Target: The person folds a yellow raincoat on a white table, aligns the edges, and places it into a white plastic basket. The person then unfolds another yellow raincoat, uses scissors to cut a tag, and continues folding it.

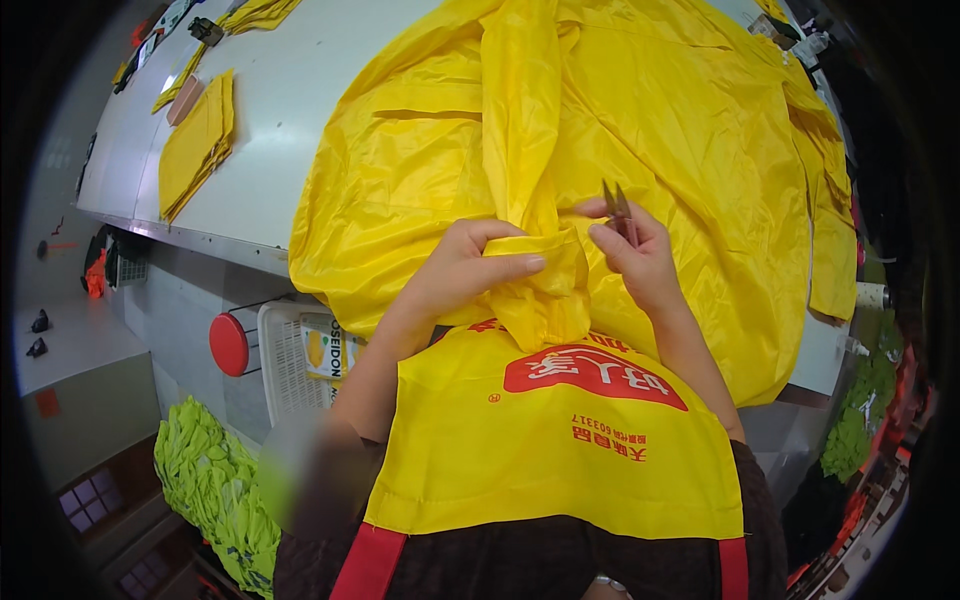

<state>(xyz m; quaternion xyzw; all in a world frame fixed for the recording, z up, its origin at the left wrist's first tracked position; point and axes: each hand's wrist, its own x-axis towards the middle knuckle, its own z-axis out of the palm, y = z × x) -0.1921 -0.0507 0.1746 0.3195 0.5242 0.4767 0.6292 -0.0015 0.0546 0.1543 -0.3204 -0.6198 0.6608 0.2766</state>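
A large yellow garment of thin, shiny fabric (410,170) spreads over the table and hangs over its near edge. My left hand (465,268) pinches a folded, hemmed end of it, thumb on top, close to my body. Just to the right, my right hand (640,255) is closed around small thread snips (619,213), their two pointed blades apart and aimed away from me. The blades are above the garment, and I see no thread between them. Part of the snips' grip is hidden in my palm.
Flat yellow fabric pieces (200,145) lie stacked on the white table (290,90) at left. Below stand a red round stool (229,345) and a white plastic basket (282,350). Bright green fabric (215,490) is heaped at lower left. A yellow apron (550,450) covers my front.
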